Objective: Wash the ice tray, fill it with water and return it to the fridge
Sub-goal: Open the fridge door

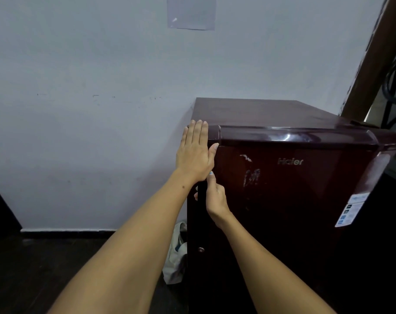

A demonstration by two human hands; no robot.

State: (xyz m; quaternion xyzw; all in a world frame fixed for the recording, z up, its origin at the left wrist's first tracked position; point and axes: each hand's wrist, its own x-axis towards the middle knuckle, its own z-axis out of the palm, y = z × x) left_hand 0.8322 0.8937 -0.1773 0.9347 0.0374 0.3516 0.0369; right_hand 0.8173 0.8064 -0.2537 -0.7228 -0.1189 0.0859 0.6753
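A small dark maroon fridge (pixel 294 177) stands against the pale wall with its door closed. My left hand (pixel 195 150) lies flat with straight fingers against the fridge's upper left corner, the thumb on the door front. Just below it, my right hand (pixel 215 200) curls its fingers round the door's left edge. No ice tray is in view.
A light cloth bag (pixel 175 257) sits on the dark floor to the left of the fridge. A sheet of paper (pixel 191 12) hangs on the wall above. A brown wooden post (pixel 373 57) and black cables lie at the upper right.
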